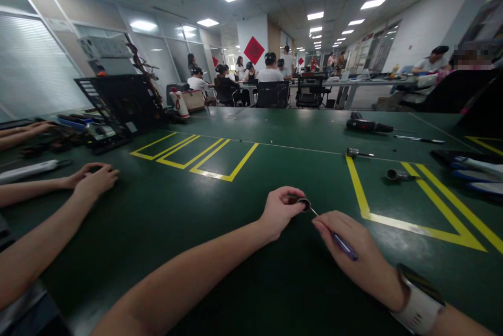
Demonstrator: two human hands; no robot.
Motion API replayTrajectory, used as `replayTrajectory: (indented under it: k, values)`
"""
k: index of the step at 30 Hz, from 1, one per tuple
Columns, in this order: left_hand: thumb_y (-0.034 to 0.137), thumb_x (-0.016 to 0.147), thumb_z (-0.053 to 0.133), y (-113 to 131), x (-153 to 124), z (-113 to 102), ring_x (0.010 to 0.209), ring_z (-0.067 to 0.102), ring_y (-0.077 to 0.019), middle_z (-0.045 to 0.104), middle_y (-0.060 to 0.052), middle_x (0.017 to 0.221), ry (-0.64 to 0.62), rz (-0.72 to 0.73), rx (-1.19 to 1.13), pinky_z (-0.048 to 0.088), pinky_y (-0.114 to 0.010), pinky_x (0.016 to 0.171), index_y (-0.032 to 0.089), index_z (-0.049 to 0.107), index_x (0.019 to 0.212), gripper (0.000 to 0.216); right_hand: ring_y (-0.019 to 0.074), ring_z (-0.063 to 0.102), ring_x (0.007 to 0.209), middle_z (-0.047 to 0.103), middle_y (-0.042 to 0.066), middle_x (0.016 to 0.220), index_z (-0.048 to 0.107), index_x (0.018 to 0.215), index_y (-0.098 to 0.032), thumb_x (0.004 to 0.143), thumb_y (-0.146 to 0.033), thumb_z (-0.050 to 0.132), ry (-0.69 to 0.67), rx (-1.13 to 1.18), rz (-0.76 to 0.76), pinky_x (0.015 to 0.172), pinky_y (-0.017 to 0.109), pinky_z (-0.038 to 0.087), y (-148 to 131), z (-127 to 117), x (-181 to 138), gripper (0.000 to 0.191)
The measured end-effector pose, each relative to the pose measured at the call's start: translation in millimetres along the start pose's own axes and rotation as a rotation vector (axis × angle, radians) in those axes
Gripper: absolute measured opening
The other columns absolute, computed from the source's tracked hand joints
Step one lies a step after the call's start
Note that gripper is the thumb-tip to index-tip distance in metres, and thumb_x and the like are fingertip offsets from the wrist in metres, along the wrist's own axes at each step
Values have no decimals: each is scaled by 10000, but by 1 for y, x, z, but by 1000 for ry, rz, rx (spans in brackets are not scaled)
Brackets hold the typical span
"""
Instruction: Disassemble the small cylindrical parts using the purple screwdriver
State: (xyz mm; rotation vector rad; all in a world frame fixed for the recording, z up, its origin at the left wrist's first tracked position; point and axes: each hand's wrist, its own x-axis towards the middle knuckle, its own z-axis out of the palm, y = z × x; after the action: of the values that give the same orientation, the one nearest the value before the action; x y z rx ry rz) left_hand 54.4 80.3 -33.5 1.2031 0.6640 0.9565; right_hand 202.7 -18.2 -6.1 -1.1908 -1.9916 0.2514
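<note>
Screwdriver (342, 244) tight in closed right hand (359, 260); metal ring (304, 204) pinched in left hand (280, 214)

No legible text, the red diamond poster (253, 50) on the far pillar (244, 32) too small.

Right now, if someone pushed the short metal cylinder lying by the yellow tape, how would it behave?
The metal cylinder lies on its side on the smooth green table, so it would probably roll rather than slide. It looks rigid and solid, so it is likely heavy for its size.
</note>
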Motion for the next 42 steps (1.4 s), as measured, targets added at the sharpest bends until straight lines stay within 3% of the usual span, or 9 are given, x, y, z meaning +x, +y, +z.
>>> replayTrajectory:
  k: [12,14,18,22,25,36,42]
  values:
    - [8,669,662,1,0,4,729,662,-144,681,-27,760,56,4,8,549,-307,724,110,633,791,162,200,630,727,684,82,815,663,891,-209,867,-215,490,-10,14,0,639,332,525,-7,-1,-1,174]
    - [10,683,657,1,0,3,746,660,-149,682,-33,790,55,-5,27,547,-318,734,116,635,812,168,194,626,683,679,69,750,669,803,-207,869,-280,499,36,114,105,613,323,511,-5,-5,0,196]
    - [4,726,627,4,0,-1,853,654,-170,682,-54,913,43,-55,61,528,-366,822,146,635,911,232,153,555,498,588,15,532,611,580,-205,822,-477,538,186,456,566,496,283,467,10,-22,4,371]
    - [-51,727,587,9,1,-1,879,650,-170,678,-58,957,44,-112,76,508,-380,878,155,627,954,309,117,488,449,450,-46,409,526,451,-207,720,-481,657,269,670,810,678,325,508,30,-35,6,406]
    - [-50,736,583,10,1,-1,887,650,-173,674,-64,989,40,-134,75,505,-389,888,157,625,970,315,110,468,440,415,-61,389,485,419,-212,705,-469,666,279,684,840,746,346,499,39,-37,7,425]
    - [-43,739,587,12,1,0,882,649,-172,669,-70,999,31,-146,57,507,-388,885,148,623,973,304,116,475,450,439,-47,426,500,436,-203,699,-515,655,243,630,840,457,245,381,40,-31,3,437]
    - [-43,740,584,9,1,-1,888,647,-173,671,-66,993,28,-127,56,515,-380,877,151,627,972,305,89,408,409,495,-35,456,549,470,-182,682,-509,685,242,603,830,397,226,304,39,-28,2,413]
